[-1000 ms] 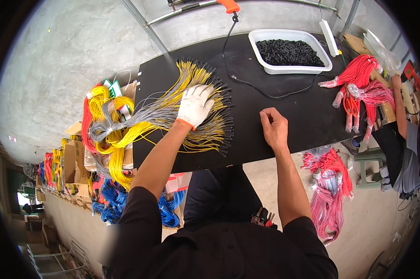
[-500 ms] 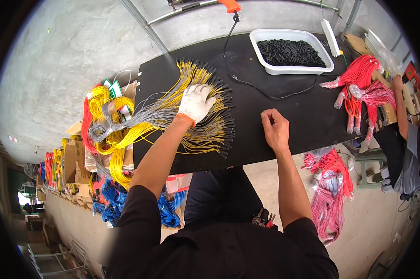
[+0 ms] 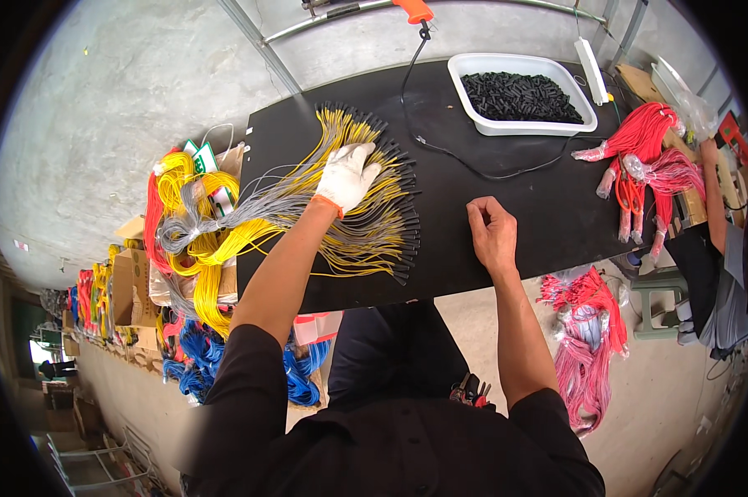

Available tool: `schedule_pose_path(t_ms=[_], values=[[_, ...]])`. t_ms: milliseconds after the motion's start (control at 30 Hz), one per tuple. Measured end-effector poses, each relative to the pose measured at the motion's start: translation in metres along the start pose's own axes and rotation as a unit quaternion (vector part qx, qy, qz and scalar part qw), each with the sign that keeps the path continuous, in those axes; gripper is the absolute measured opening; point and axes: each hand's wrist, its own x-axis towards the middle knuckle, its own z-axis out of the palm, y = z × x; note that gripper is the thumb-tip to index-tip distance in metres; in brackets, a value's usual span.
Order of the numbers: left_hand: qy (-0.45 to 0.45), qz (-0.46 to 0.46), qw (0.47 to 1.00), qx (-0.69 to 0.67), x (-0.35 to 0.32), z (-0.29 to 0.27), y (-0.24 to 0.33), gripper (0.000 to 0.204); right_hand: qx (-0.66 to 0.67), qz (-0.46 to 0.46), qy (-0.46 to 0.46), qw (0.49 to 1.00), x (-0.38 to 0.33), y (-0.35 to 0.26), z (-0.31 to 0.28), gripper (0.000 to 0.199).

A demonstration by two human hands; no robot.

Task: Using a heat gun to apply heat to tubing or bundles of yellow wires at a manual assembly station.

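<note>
My left hand [image 3: 347,177], in a white glove with an orange cuff, lies on a fanned-out bundle of yellow and grey wires [image 3: 353,240]. Its thumb stands apart from the fingers, whose tips rest among the wires. Black sleeves [image 3: 407,222] cap the wire ends along the bundle's right side. Bare and curled, my right hand [image 3: 493,236] is over the black tabletop [image 3: 448,186], right of the wires. Nothing shows between its thumb and fingers. The bundle's tied grey part [image 3: 187,232] hangs past the table's left edge.
A white tray [image 3: 527,127] of small black sleeves stands at the back. A black cable [image 3: 473,170] crosses the table from an orange-handled tool [image 3: 413,10]. Red wire bundles [image 3: 639,132] lie at the right, near another person's arm [image 3: 714,195]. Pink bundles [image 3: 585,356] hang below.
My left hand has shifted slightly left over the wires, its fingers changing position a little. My right hand stays nearly in place.
</note>
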Motion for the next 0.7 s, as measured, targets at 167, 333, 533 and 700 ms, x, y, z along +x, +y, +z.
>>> schedule_pose_path(t_ms=[167, 333, 533, 700], values=[[0.036, -0.006, 0.998, -0.055, -0.002, 0.004, -0.009, 0.044, 0.034, -0.094, -0.012, 0.995, 0.06, -0.003, 0.04, 0.014], [0.049, -0.003, 0.996, -0.075, -0.004, 0.003, -0.003, 0.043, -0.112, -0.095, -0.13, 0.981, 0.152, -0.011, 0.119, 0.026], [0.063, -0.005, 0.998, -0.027, -0.008, 0.01, 0.0, 0.041, -0.289, 0.062, -0.332, 0.896, 0.203, -0.022, 0.159, 0.032], [0.068, -0.003, 0.998, -0.001, -0.007, 0.007, 0.005, 0.037, -0.309, 0.057, -0.346, 0.884, 0.209, -0.007, 0.169, 0.035]])
